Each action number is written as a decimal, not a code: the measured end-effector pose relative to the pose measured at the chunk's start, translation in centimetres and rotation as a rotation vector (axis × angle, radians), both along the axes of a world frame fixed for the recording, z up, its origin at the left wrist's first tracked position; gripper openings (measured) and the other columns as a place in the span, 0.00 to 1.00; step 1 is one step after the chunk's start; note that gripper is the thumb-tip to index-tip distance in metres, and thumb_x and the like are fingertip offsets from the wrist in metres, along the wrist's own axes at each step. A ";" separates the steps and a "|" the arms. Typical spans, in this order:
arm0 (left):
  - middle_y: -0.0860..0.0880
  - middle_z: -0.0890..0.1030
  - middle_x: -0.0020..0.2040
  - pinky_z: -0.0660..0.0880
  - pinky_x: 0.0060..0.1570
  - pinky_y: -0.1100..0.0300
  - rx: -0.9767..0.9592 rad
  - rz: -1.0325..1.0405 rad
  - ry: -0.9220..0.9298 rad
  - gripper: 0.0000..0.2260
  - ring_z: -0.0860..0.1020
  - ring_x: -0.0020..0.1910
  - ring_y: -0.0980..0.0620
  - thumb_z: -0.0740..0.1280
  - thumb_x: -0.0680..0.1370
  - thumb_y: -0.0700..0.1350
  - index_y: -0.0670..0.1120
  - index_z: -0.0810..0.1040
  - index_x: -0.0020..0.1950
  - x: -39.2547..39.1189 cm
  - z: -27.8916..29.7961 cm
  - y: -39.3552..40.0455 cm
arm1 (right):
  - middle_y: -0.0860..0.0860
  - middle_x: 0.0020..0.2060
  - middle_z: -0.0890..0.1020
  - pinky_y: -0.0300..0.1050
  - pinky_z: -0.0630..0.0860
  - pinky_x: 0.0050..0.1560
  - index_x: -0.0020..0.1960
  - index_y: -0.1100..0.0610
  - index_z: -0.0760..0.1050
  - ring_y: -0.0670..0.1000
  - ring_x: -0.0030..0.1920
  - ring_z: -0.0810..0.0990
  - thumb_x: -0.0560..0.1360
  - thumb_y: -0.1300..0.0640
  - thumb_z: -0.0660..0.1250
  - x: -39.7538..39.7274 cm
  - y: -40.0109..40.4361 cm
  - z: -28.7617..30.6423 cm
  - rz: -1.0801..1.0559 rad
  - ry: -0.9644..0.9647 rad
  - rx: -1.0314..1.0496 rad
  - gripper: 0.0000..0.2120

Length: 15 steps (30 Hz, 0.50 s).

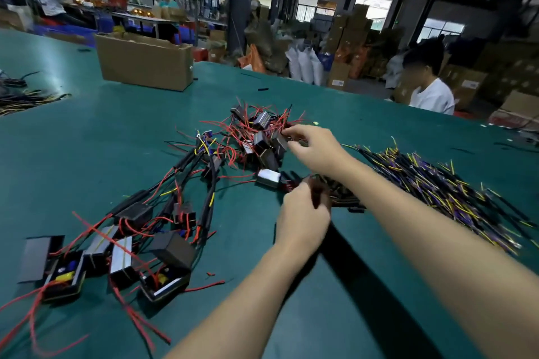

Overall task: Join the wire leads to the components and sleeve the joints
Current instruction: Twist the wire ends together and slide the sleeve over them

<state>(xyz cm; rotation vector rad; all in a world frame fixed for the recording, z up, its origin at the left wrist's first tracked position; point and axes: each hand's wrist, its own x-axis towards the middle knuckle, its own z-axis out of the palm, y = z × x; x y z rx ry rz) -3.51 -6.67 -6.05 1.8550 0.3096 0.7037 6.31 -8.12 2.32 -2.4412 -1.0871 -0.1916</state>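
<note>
Two hands work over the green counter (291,315). My read: a fresh component is being picked. The right hand (316,147) reaches into the heap of black components (264,137) with red leads, fingertips pinching something there. The left hand (303,213) grips a dark piece, blurred. Next, a lead must come from the wire bundle (431,181). The cardboard box's (143,64) contents are hidden.

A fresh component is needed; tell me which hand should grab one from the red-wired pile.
Right hand: its fingertips already reach the red-wired component pile. The left hand grips dark sleeve pieces, nearer you.
</note>
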 end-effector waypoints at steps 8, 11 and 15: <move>0.54 0.76 0.35 0.66 0.34 0.64 -0.084 0.108 -0.071 0.06 0.70 0.28 0.61 0.63 0.76 0.39 0.47 0.78 0.47 -0.1 0.1 0.1 | 0.55 0.53 0.83 0.44 0.72 0.60 0.57 0.57 0.81 0.54 0.56 0.79 0.76 0.61 0.63 3.0 -11.5 -2.8 -0.343 0.171 0.061 0.12; 0.55 0.78 0.38 0.68 0.36 0.69 -0.165 0.193 -0.142 0.07 0.73 0.33 0.61 0.63 0.76 0.37 0.48 0.77 0.47 -0.3 0.7 0.1 | 0.53 0.52 0.84 0.40 0.72 0.58 0.55 0.57 0.82 0.52 0.54 0.81 0.76 0.61 0.64 2.5 -10.0 -2.7 -0.276 0.144 0.127 0.11; 0.54 0.76 0.38 0.68 0.39 0.73 -0.282 0.349 -0.250 0.06 0.73 0.35 0.65 0.62 0.75 0.36 0.47 0.73 0.47 -0.6 1.3 0.9 | 0.53 0.51 0.84 0.33 0.67 0.49 0.55 0.57 0.82 0.48 0.49 0.79 0.76 0.61 0.64 1.6 -4.4 -1.4 -0.133 0.153 0.237 0.11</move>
